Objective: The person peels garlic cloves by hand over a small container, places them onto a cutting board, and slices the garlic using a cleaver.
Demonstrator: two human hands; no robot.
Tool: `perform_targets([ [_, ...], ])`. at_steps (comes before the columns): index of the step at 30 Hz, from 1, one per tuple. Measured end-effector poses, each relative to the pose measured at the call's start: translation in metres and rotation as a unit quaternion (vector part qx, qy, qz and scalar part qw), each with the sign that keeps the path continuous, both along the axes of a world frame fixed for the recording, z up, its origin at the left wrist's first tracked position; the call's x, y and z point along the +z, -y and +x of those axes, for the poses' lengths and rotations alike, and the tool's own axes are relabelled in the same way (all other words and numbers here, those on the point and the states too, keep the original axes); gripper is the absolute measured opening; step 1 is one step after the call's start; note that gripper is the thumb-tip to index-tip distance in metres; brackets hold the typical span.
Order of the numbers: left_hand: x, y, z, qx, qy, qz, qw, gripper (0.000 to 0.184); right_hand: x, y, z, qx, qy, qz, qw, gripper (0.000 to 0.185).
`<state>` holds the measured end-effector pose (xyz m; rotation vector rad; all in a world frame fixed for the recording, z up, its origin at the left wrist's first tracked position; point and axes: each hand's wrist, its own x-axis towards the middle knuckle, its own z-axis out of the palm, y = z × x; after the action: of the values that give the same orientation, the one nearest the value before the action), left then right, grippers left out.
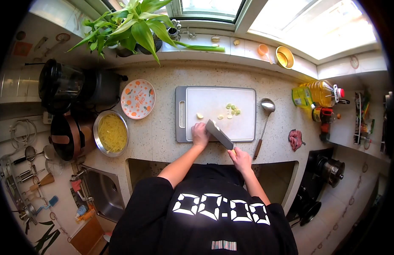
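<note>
My right hand (pixel 241 159) grips the handle of a wide-bladed kitchen knife (pixel 219 134), whose blade slants over the lower part of the white cutting board (pixel 243 91) with its grey border. Close against the blade's tip end, my left hand (pixel 200 135) is closed with fingers bent down on the board; whatever lies under the fingertips is hidden. Just above that hand sits a pale garlic clove (pixel 200 115). Chopped green scallion pieces (pixel 233 108) are grouped right of the board's middle, with a few small pale pieces (pixel 220 117) beside them.
Left of the board are a patterned plate (pixel 138 99) and a metal bowl of yellow shreds (pixel 112 132). A ladle (pixel 265 123) lies to the right, near a crumpled reddish cloth (pixel 295 140). Oil bottles (pixel 324 93) stand at the right wall; a sink (pixel 104 191) is lower left.
</note>
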<state>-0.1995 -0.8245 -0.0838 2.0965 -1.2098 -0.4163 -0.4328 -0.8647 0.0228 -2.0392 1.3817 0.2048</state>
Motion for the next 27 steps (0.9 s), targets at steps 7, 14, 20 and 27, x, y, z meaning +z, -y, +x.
perform_targets([
  [7,0.006,0.000,0.001,-0.007,0.002,0.037,0.999,0.016,-0.006,0.006,0.008,-0.005,0.004,0.005,1.000,0.054],
  [14,0.002,-0.002,0.001,-0.013,0.012,0.037,0.999,0.015,-0.006,0.007,0.012,-0.012,0.010,-0.006,1.000,0.052],
  [20,0.005,0.010,0.010,0.008,0.042,-0.042,0.998,0.011,-0.018,0.000,0.009,-0.067,0.069,-0.008,0.995,0.050],
  [27,0.007,0.012,0.016,0.002,0.020,-0.046,0.999,0.013,-0.019,0.003,-0.002,-0.093,0.120,0.013,0.988,0.043],
])
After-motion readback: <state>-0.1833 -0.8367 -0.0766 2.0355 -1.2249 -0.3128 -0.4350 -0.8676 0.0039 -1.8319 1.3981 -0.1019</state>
